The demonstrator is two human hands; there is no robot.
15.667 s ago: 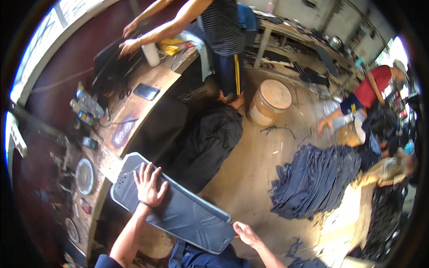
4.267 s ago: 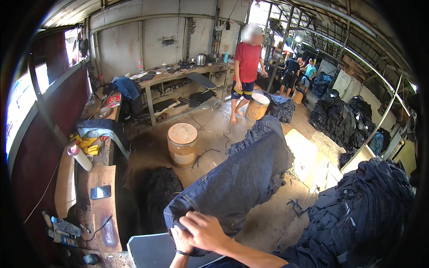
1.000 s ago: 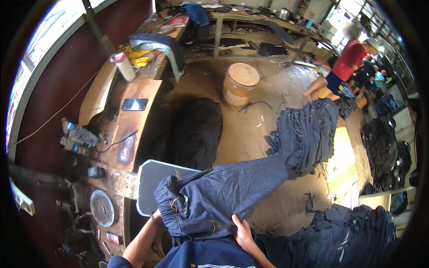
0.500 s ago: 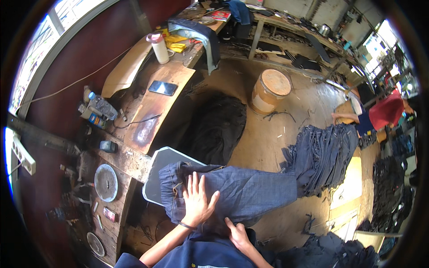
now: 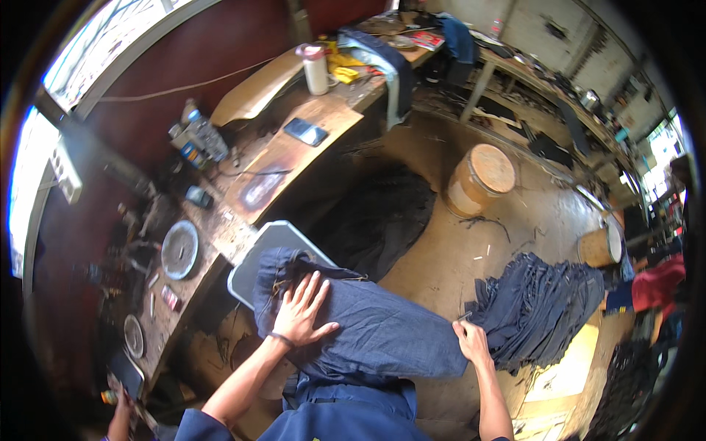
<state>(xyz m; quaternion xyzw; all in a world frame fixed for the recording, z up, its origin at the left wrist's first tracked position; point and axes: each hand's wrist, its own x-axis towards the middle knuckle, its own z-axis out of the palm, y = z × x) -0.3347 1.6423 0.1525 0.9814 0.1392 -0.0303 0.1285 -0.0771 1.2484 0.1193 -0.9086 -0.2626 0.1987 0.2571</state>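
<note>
Dark blue denim trousers (image 5: pixel 382 320) lie folded lengthwise in front of me, with a gathered elastic waistband at the left and the leg end at the right. Spread flat near the waistband, my left hand (image 5: pixel 300 312) presses on the cloth, fingers apart. At the opposite end, my right hand (image 5: pixel 472 342) grips the leg's edge between thumb and fingers. Under the waistband end sits a grey board with a pale rim (image 5: pixel 285 234); the trousers cover part of it.
A worn wooden bench (image 5: pixel 220 250) runs along the left, bearing a phone (image 5: pixel 306 131), a tumbler (image 5: pixel 315 70) and a round dish (image 5: pixel 179 250). Stacked dark cloth (image 5: pixel 540 309) and a drum (image 5: pixel 482 180) stand on the floor. Another person's hand (image 5: pixel 121 411) is at lower left; someone in red (image 5: pixel 657 285) is at right.
My right hand has moved from the trousers' near edge out to the leg end and taken hold of it. The left hand stays flat by the waistband. The whole view has turned.
</note>
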